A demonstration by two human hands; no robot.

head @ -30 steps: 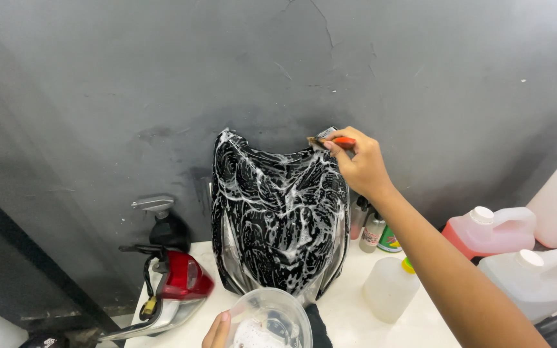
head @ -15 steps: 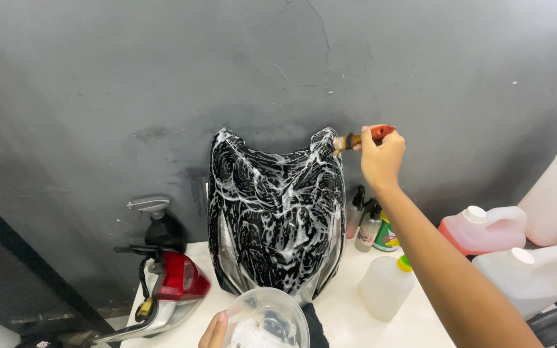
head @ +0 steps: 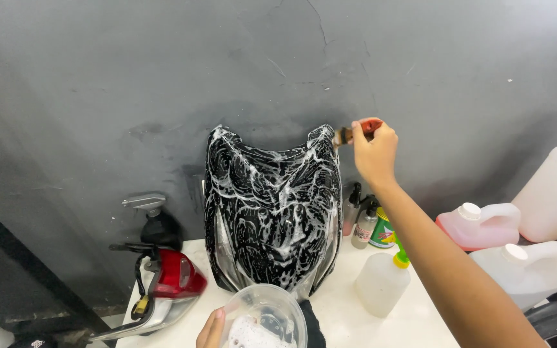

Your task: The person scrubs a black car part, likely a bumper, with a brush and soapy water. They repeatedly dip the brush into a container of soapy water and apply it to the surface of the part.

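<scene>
**A:** so what's the right hand [head: 376,153] got there?

**B:** fingers are pinched tight around a small brush [head: 354,132] with a red-orange handle. Bristle end pokes out left and touches the top right corner of the fairing [head: 272,206], right up by the grey wall [head: 162,77].

**A:** and the fairing itself?

**B:** black, glossy, covered in white soapy swirls. It stands upright on the white table [head: 343,303], leaning back on the wall, pretty much dead centre.

**A:** left hand?

**B:** the left hand [head: 210,328] is at the bottom edge, fingers curled on the rim of a clear bowl [head: 265,316] with foam in it, just in front of the fairing. Most of the hand is cut off, but it does look closed on the rim.

**A:** other stuff around?

**B:** a red tail light [head: 169,283] lies left of the fairing. On the right there's a translucent squeeze bottle [head: 381,283] with a yellow-green cap, a few little spray bottles [head: 359,219] behind it, then a pink jug [head: 481,225] and a white jug [head: 527,270] further out.
</scene>
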